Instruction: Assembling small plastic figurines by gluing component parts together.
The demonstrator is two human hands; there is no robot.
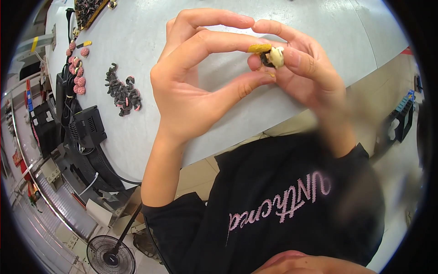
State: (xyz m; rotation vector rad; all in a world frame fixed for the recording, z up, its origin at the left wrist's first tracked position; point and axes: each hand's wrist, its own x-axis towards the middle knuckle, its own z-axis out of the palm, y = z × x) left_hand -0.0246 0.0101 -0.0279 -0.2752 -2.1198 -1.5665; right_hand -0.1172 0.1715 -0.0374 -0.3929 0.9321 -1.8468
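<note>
R hand (310, 68) is pinching a small cream-and-black piece (276, 57) btwn thumb + fingers; L hand (189, 84) is sitting just left of it, index tip meeting the yellow bit (259, 47), tho can't tell if it's gripping. Piece's long axis unclear.

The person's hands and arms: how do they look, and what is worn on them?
Left hand and right hand are bare, with no gloves or rings visible. Black short sleeves leave the forearms uncovered; the right wrist is partly blurred.
</note>
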